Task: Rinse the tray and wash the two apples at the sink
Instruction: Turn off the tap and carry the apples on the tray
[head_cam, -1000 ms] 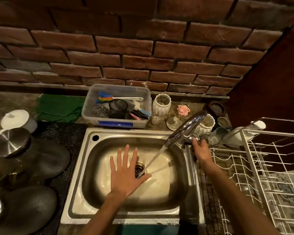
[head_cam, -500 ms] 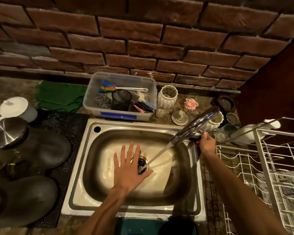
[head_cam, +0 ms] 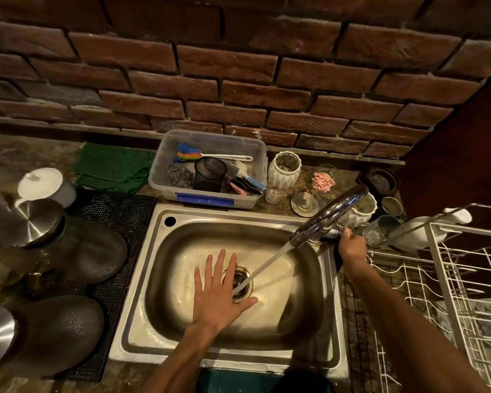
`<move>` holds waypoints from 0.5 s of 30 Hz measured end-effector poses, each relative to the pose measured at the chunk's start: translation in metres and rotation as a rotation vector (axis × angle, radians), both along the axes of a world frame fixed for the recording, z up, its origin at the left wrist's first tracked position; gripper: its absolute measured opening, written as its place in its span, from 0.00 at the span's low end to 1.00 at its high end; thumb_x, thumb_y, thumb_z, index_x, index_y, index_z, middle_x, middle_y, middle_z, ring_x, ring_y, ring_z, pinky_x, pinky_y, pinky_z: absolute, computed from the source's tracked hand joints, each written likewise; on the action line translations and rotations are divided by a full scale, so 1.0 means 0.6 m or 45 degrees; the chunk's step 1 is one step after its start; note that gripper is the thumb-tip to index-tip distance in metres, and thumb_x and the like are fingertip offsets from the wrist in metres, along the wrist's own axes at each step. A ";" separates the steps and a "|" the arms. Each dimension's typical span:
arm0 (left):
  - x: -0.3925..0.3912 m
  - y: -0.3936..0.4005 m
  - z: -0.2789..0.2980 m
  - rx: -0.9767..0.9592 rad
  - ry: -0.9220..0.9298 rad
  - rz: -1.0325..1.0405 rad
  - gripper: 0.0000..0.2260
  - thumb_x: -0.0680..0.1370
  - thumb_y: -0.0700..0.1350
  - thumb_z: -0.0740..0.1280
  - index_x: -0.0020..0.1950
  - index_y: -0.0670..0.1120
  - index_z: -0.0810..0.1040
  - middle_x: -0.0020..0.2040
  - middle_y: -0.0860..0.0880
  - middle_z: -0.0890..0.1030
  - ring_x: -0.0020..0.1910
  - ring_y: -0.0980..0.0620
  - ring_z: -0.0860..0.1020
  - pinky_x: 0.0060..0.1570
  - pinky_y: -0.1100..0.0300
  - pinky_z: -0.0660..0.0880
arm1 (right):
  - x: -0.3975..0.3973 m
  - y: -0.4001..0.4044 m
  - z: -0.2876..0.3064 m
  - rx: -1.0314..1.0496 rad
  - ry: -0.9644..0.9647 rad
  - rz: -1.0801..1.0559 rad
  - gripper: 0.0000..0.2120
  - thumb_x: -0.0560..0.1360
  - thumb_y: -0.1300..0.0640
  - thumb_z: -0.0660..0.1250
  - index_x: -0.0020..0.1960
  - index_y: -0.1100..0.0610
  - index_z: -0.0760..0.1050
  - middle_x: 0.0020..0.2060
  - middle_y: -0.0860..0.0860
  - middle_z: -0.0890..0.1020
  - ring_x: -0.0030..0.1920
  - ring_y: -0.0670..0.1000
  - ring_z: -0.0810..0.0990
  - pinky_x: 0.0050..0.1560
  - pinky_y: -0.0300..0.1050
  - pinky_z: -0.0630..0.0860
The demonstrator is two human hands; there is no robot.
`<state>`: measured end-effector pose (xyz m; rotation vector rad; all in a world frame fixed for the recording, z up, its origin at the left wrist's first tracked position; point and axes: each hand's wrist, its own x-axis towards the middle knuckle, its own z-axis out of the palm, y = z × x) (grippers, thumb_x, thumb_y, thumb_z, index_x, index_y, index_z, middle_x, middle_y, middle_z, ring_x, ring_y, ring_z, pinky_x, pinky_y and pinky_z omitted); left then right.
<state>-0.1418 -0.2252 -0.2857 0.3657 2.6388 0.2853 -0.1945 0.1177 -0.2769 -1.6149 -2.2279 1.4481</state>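
A steel sink [head_cam: 153,330] fills the middle of the head view. Its chrome tap [head_cam: 329,215] runs, and the stream of water [head_cam: 262,268] falls slantwise onto the drain [head_cam: 240,282]. My left hand [head_cam: 216,293] is spread flat over the basin, fingers straight, just left of the drain, holding nothing. My right hand [head_cam: 350,245] grips the tap handle at the sink's right rim. No tray and no apples are in view.
A clear plastic tub [head_cam: 210,168] of brushes and scourers stands behind the sink. White jars [head_cam: 284,168] and small cups sit at the back right. A white wire dish rack [head_cam: 448,279] is on the right. Pots and lids [head_cam: 68,251] lie on a black mat at the left.
The view has shifted slightly. My left hand stays spread over the basin and my right hand stays on the tap handle. The water keeps running.
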 end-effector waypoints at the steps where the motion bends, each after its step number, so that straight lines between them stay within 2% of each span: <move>1: 0.001 -0.001 -0.001 -0.002 -0.005 0.006 0.50 0.66 0.81 0.46 0.69 0.58 0.17 0.71 0.53 0.18 0.78 0.43 0.29 0.76 0.40 0.34 | 0.002 -0.001 0.001 0.085 -0.024 0.053 0.23 0.83 0.49 0.57 0.57 0.70 0.76 0.53 0.66 0.81 0.54 0.64 0.80 0.54 0.54 0.75; 6: 0.005 -0.004 -0.007 0.007 -0.015 0.020 0.51 0.65 0.82 0.47 0.70 0.58 0.18 0.71 0.54 0.17 0.77 0.45 0.27 0.76 0.41 0.33 | 0.000 -0.020 0.016 0.469 -0.040 0.196 0.19 0.83 0.56 0.59 0.55 0.75 0.75 0.54 0.72 0.80 0.56 0.69 0.79 0.56 0.57 0.73; 11: 0.003 -0.005 -0.012 0.025 -0.004 0.028 0.52 0.64 0.82 0.48 0.71 0.58 0.19 0.71 0.55 0.18 0.77 0.46 0.28 0.75 0.42 0.32 | 0.008 -0.023 0.020 0.452 -0.022 0.256 0.20 0.83 0.55 0.58 0.55 0.73 0.76 0.53 0.70 0.81 0.55 0.68 0.80 0.56 0.56 0.74; 15: 0.005 -0.009 -0.012 0.014 0.018 0.023 0.51 0.64 0.82 0.46 0.70 0.59 0.18 0.73 0.54 0.20 0.77 0.46 0.28 0.75 0.42 0.33 | 0.022 -0.025 0.016 0.355 0.004 0.297 0.20 0.84 0.53 0.56 0.58 0.70 0.76 0.56 0.69 0.80 0.58 0.67 0.78 0.59 0.56 0.73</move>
